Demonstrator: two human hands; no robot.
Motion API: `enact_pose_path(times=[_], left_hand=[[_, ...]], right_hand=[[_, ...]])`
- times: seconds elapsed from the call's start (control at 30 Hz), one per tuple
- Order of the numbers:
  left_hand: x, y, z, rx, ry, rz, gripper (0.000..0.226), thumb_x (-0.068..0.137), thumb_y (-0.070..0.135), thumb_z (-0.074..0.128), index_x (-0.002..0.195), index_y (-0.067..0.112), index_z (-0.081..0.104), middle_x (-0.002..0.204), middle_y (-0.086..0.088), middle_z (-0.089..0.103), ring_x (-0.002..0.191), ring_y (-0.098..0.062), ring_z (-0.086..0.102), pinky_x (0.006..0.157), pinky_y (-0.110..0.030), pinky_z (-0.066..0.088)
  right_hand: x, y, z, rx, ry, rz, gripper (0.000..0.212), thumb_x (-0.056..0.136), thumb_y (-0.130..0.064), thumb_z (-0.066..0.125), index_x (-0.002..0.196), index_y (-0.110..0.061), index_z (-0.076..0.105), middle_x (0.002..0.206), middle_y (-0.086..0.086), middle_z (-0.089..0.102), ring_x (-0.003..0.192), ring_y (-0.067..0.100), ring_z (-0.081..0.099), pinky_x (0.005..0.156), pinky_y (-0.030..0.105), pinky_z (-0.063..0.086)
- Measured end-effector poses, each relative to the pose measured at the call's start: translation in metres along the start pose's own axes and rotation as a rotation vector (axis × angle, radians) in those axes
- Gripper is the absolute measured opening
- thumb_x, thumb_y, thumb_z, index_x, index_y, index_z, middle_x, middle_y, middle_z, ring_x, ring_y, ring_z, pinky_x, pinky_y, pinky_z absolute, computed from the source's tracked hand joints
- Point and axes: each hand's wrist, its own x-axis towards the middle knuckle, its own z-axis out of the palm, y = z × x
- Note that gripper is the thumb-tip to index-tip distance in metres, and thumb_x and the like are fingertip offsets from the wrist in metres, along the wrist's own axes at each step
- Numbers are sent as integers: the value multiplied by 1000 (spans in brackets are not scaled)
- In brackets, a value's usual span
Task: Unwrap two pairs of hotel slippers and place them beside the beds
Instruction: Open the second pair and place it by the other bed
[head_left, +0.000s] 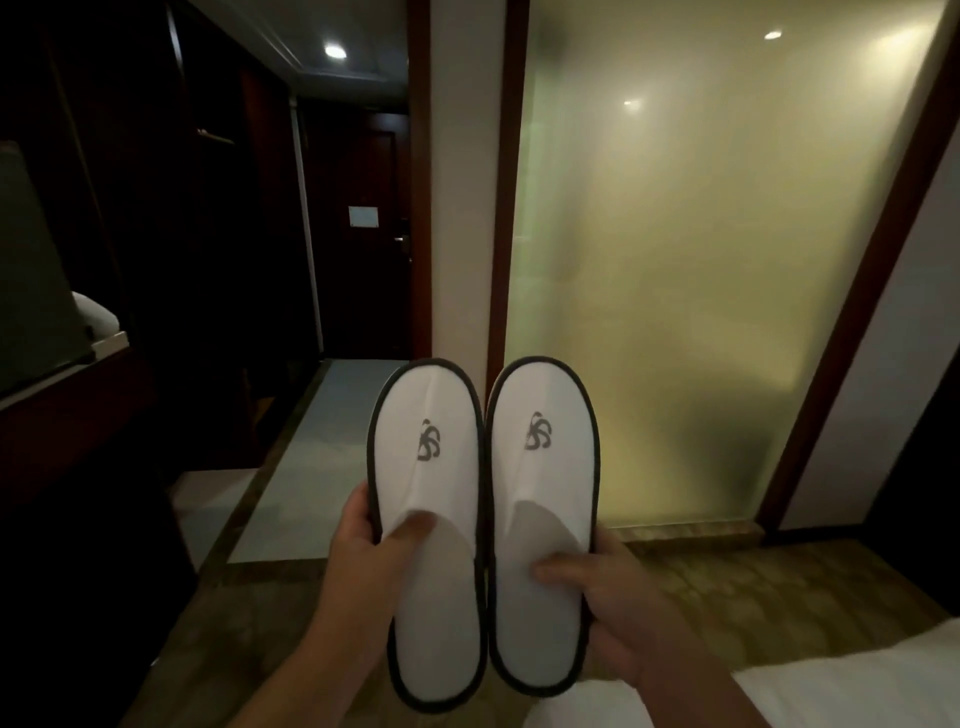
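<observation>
**A pair of slippers held up, one in each hand, beside the frosted glass panel (717, 270)**

Far to the left of the glass panel stands a dark cabinet (104, 234), its details lost in shadow. Nearer the panel, down a dim hallway, is a dark door (363, 249) with a pale notice (363, 216) fixed to it. A round ceiling light (335, 51) glows above the door. A strip of pale tiled floor (306, 457) runs from the door toward the camera, left of the panel's foot.

The left hand (363, 551) reaches up just left of the panel's lower corner and grips the left slipper (428, 525). Its thumb presses on the insole at the slipper's opening. Its fingers curl round the outer edge and pass behind, out of sight.

The right slipper (543, 499) is held touching the left one along their inner edges. Its toe overlaps the panel's lower left part. Both slippers are white with dark trim and a grey logo, toes pointing up and away.

The right hand (618, 613), below the panel, holds the right slipper. Its thumb lies across the insole and its fingers wrap behind the sole, mostly hidden.

Patterned carpet (779, 582) lies at the panel's foot. A white bed (862, 691) fills the corner below and right of the panel.
</observation>
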Motion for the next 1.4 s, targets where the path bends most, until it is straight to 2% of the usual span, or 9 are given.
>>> enact_pose_path(times=[0.13, 0.27, 0.37, 0.57, 0.8, 1.0, 1.17, 1.3, 1.4], left_hand=[[63, -4, 9, 8, -28, -24, 43, 77, 28, 76, 103, 56, 56, 100, 14, 69, 90, -26, 68, 51, -38, 59], [144, -22, 28, -7, -100, -51, 43, 78, 27, 76, 106, 54, 57, 101, 11, 70, 90, -27, 68, 53, -39, 60], [209, -37, 41, -15, -162, -67, 46, 73, 32, 78, 110, 50, 58, 103, 9, 71, 89, -27, 70, 56, -42, 60], [328, -59, 94, -57, -371, -93, 41, 78, 20, 76, 103, 51, 62, 98, 12, 74, 81, -16, 73, 57, -34, 60], [389, -94, 173, -97, -596, -220, 68, 55, 40, 84, 115, 54, 57, 106, 12, 72, 90, -18, 72, 73, -44, 60], [428, -133, 256, -67, -713, -145, 78, 50, 47, 85, 122, 48, 57, 112, 17, 70, 98, -7, 69, 79, -34, 55], [475, -167, 339, 29, -653, -108, 78, 60, 45, 82, 129, 48, 46, 110, 21, 66, 85, -3, 68, 59, -21, 56], [514, -180, 397, 23, -626, -50, 74, 69, 37, 80, 128, 56, 40, 108, 27, 63, 86, -2, 67, 56, -21, 56], [523, -186, 439, 0, -727, 7, 83, 62, 36, 81, 129, 60, 38, 111, 31, 64, 91, 3, 67, 64, -22, 58]], right_hand=[[50, -7, -12, 65, -127, -4, 83, 66, 33, 44, 124, -22, 63, 115, 17, 73, 98, 39, 71, 74, 50, 60], [120, -6, -23, 119, -42, -31, 74, 65, 32, 54, 122, -14, 63, 109, 18, 75, 93, 38, 73, 70, 48, 61], [174, -4, -24, 157, 156, -78, 62, 63, 12, 78, 120, -3, 59, 104, 19, 76, 91, 40, 73, 70, 49, 61], [254, -9, -15, 268, 409, -118, 64, 57, -31, 89, 117, -21, 67, 109, 9, 77, 97, 32, 74, 85, 47, 59], [289, -28, -61, 303, 468, -136, 75, 46, -1, 96, 117, -11, 72, 117, 23, 71, 107, 43, 68, 96, 58, 51], [326, -41, -129, 364, 353, -114, 65, 57, 6, 88, 117, -11, 73, 128, 26, 64, 121, 48, 57, 110, 63, 35], [373, -67, -210, 466, 364, -42, 80, 45, 5, 91, 121, 0, 69, 127, 27, 64, 123, 46, 54, 116, 58, 29], [420, -95, -256, 412, 320, 15, 71, 53, -1, 92, 121, -2, 70, 130, 24, 64, 125, 43, 55, 115, 54, 32], [450, -115, -278, 372, 334, 0, 57, 59, -5, 89, 114, -6, 74, 125, 21, 68, 113, 39, 66, 97, 49, 51]])
